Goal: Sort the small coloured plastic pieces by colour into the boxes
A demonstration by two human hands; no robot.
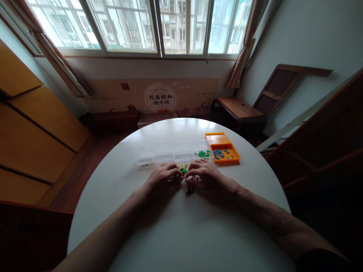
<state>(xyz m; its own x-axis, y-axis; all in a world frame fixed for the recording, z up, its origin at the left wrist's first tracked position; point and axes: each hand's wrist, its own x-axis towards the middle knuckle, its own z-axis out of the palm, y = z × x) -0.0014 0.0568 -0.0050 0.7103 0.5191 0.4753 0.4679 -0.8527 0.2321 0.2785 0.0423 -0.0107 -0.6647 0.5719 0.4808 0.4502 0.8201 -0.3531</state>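
Both my hands rest on a round white table [176,234], side by side over a small heap of tiny coloured pieces [183,169], green and yellow. My left hand [163,176] has its fingers curled down on the pieces, a green one showing at its fingertips. My right hand [202,174] is curled the same way just right of the heap. A few dark pieces [189,192] lie under my right hand's near side. Whether either hand pinches a piece is hidden by the fingers.
Beyond my hands stands a row of clear plastic trays [170,154]; the right one holds green pieces [204,153]. An orange tray [225,151] with blue pieces sits further right. A wooden bench, leaning boards and a window lie behind the table.
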